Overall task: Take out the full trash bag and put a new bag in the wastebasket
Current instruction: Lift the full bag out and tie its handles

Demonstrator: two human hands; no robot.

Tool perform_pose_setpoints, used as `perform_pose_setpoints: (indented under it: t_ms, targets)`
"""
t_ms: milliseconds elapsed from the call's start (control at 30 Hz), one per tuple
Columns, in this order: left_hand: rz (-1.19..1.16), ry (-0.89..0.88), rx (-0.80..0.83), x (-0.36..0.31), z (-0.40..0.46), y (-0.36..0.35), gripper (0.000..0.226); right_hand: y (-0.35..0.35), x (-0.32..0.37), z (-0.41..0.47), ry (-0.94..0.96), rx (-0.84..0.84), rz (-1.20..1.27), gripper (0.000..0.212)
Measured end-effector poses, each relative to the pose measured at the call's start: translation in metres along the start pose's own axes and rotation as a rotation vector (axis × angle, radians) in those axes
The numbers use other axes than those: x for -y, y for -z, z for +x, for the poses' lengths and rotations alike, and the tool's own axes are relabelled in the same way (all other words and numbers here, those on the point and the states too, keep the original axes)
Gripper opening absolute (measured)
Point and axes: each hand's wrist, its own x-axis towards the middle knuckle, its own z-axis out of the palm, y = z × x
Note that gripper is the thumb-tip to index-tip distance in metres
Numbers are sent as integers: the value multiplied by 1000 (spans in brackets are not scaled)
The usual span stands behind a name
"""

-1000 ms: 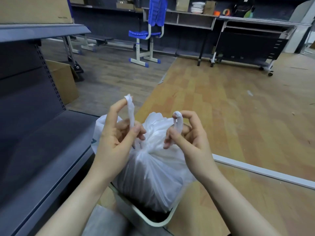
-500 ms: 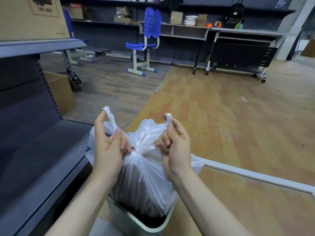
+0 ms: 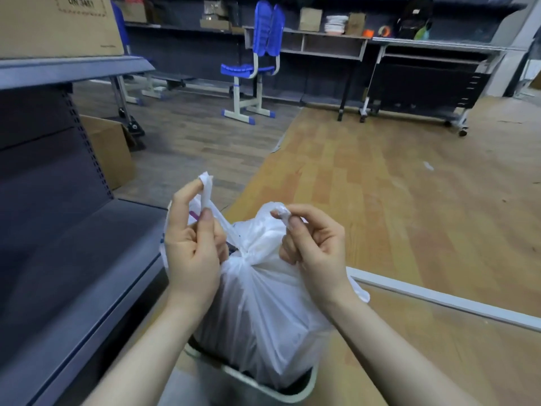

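The full trash bag (image 3: 263, 312) is sitting upright in the wastebasket (image 3: 295, 392), long axis vertical, neck pointing up. The left hand (image 3: 191, 244) is pinching the ten-o'clock tail; the right hand (image 3: 316, 244) is pinching the two-o'clock tail.

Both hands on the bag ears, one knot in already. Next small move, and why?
Probably cross the two ears and tie again. The left hand and right hand each pinch a loose ear above the cinched neck of the trash bag, which sits in the wastebasket.
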Motion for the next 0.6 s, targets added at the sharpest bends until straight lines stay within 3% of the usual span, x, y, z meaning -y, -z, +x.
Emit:
perform_pose_setpoints:
  t_ms: [133, 233, 400, 500, 600]
  targets:
    - [31, 12, 104, -4, -11, 5, 49, 6, 5, -7, -24, -16, -110, 16]
    - [8, 26, 207, -10, -9, 11, 53, 9, 17, -13, -43, 66, -130, 33]
    - [22, 124, 389, -20, -5, 21, 63, 2, 24, -26, 67, -51, -703, 63]
    - [98, 126, 456, -25, -6, 25, 65, 2, 26, -27, 144, -151, -1022, 61]
    - [115, 157, 474, -30, -9, 28, 64, 0, 29, -30, 248, -139, -1112, 53]
